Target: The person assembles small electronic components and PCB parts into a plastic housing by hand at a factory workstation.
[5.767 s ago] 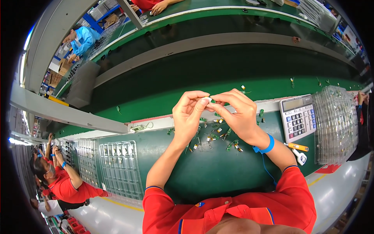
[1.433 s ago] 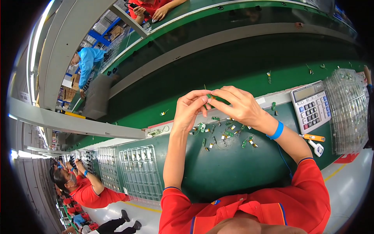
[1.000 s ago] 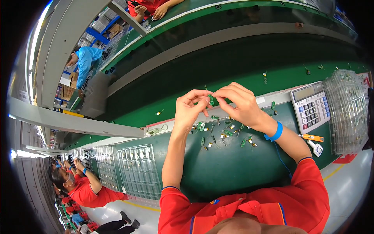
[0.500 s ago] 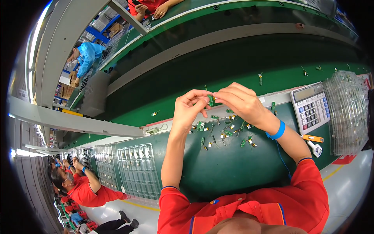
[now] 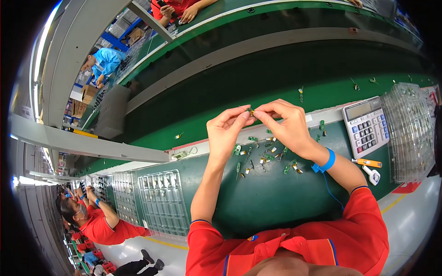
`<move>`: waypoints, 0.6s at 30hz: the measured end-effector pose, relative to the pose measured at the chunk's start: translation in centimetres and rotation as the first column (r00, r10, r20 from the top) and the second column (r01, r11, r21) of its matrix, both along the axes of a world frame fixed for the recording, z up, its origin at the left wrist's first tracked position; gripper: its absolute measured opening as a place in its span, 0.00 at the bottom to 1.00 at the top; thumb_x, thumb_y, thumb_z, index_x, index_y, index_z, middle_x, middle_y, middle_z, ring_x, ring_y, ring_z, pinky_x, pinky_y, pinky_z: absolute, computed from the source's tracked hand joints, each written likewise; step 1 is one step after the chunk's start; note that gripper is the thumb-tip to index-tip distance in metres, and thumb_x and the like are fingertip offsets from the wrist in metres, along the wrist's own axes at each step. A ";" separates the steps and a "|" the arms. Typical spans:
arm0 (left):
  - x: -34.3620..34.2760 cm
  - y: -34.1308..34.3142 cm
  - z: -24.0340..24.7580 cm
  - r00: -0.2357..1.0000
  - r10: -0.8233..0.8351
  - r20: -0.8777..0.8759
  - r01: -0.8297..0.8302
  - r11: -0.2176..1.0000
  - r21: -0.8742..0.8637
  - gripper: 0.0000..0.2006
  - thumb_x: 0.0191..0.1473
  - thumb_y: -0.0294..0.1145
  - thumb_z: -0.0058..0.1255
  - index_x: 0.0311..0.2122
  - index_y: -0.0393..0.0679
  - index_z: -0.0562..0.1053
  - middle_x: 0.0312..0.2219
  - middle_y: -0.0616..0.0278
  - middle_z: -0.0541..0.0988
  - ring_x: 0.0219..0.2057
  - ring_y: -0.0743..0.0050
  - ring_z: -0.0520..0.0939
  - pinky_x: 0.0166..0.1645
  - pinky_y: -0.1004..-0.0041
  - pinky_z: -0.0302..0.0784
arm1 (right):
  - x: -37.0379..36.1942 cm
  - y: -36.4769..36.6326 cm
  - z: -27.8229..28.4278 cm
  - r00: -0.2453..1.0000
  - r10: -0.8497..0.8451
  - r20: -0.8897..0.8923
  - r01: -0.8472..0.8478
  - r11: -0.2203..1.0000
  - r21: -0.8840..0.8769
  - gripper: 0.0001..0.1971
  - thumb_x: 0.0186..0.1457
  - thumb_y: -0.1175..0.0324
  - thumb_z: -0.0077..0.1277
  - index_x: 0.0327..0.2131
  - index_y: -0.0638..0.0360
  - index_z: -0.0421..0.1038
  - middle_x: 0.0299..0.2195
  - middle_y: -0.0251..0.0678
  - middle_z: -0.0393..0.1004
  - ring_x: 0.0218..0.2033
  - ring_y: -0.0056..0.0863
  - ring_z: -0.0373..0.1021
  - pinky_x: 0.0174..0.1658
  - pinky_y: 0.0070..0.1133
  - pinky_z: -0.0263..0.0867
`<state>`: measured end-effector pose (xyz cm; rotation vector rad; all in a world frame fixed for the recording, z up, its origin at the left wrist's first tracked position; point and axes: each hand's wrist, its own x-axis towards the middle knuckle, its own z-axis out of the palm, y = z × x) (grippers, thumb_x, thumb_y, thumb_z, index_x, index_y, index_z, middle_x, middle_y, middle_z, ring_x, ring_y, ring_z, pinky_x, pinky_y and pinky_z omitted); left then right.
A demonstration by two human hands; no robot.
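My left hand and my right hand meet over the near edge of the green belt. Between their fingertips they pinch a small green circuit board with a thin wire sticking out of it; the fingers partly cover it. A blue wrist strap with a cord is round my right wrist. Below my hands, several similar small green boards with white and yellow parts lie scattered on the dark green worktop.
At right are a calculator, an orange-handled tool, a white tool and stacked clear trays. A partly filled clear tray is at left. Boards also ride the green belt. Co-workers sit nearby.
The board in my fingers has been turned from upright to more tilted. My right hand's fingers have shifted and its wrist has rotated slightly. Boards on the belt have moved left.
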<state>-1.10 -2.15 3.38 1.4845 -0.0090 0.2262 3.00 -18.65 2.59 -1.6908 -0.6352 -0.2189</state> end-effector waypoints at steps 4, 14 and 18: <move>-0.2 -0.2 0.3 1.000 -0.009 -0.021 0.009 1.000 -0.013 0.10 0.54 0.22 0.52 0.42 0.30 0.74 0.35 0.52 0.80 0.36 0.68 0.82 0.44 0.73 0.80 | 0.0 -0.1 0.4 0.968 0.066 -0.242 -0.039 0.993 0.114 0.06 0.52 0.73 0.57 0.32 0.65 0.76 0.30 0.37 0.76 0.32 0.23 0.74 0.37 0.19 0.71; -0.2 -0.7 -0.3 0.997 -0.019 0.074 0.021 1.000 -0.021 0.12 0.52 0.19 0.54 0.43 0.30 0.74 0.36 0.52 0.80 0.38 0.69 0.82 0.45 0.73 0.79 | 0.2 0.1 -0.5 0.952 0.105 -0.289 -0.038 0.973 0.229 0.06 0.53 0.71 0.57 0.31 0.66 0.77 0.30 0.35 0.75 0.33 0.22 0.73 0.39 0.18 0.70; -0.2 -0.6 -0.5 0.996 -0.017 0.087 0.020 0.999 -0.030 0.12 0.52 0.19 0.55 0.43 0.30 0.74 0.36 0.53 0.80 0.38 0.69 0.82 0.45 0.74 0.79 | 0.1 0.2 -0.6 0.974 0.061 -0.217 -0.021 0.983 0.184 0.05 0.51 0.72 0.58 0.30 0.64 0.78 0.29 0.34 0.76 0.32 0.21 0.72 0.37 0.17 0.68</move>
